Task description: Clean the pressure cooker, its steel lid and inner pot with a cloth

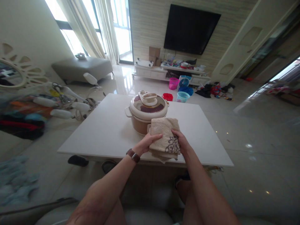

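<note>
Towel (165, 137) sits in left hand (148, 142) and right hand (182, 139).

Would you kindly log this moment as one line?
left hand: holding folded towel | right hand: holding same towel | lidded pot: on white table

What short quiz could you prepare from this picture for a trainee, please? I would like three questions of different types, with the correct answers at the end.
1. Multiple choice: what do the left grip and the right grip hold together?
A) a pink basket
B) a folded beige cloth
C) a pot lid

2. True or false: the lidded pot stands on the floor.

3. Fill in the missing word: the watch is worn on the person's ____ wrist.

Key:
1. B
2. False; it stands on the white table.
3. left
</note>
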Action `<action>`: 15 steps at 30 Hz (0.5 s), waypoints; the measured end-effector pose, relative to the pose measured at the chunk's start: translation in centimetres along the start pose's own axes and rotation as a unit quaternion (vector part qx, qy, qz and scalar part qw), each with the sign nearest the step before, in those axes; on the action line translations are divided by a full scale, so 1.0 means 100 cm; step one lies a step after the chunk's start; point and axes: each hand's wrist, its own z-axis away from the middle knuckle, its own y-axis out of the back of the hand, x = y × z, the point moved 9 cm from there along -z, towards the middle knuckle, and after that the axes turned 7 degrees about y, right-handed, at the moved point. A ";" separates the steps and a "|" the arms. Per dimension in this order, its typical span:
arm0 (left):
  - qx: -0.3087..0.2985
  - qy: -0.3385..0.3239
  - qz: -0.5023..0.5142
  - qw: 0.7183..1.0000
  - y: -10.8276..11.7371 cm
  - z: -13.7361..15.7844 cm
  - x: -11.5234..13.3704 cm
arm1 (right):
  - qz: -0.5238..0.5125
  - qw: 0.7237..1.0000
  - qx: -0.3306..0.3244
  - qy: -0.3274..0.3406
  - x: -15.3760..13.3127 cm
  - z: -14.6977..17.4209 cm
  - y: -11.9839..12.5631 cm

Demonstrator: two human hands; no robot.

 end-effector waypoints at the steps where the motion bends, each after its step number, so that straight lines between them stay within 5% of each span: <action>1: 0.014 -0.020 -0.002 1.000 0.005 0.003 0.009 | 0.023 1.000 0.006 0.012 -0.002 -0.003 0.001; 4: 0.072 -0.102 0.004 0.992 0.032 0.020 0.050 | 0.093 0.991 0.071 0.063 -0.013 -0.020 0.022; 6: 0.164 -0.220 0.000 0.962 0.061 0.045 0.086 | 0.083 0.985 0.137 0.064 -0.016 -0.040 0.041; 10: 0.400 -0.464 -0.096 0.784 0.100 0.115 0.136 | 0.084 0.971 0.219 0.051 -0.027 -0.099 0.056; 12: 0.432 -0.503 -0.197 0.722 0.093 0.121 0.144 | 0.082 0.969 0.229 0.045 -0.033 -0.133 0.052; 15: 0.382 -0.505 -0.375 0.677 0.061 0.098 0.142 | 0.069 0.969 0.236 0.038 -0.039 -0.177 0.044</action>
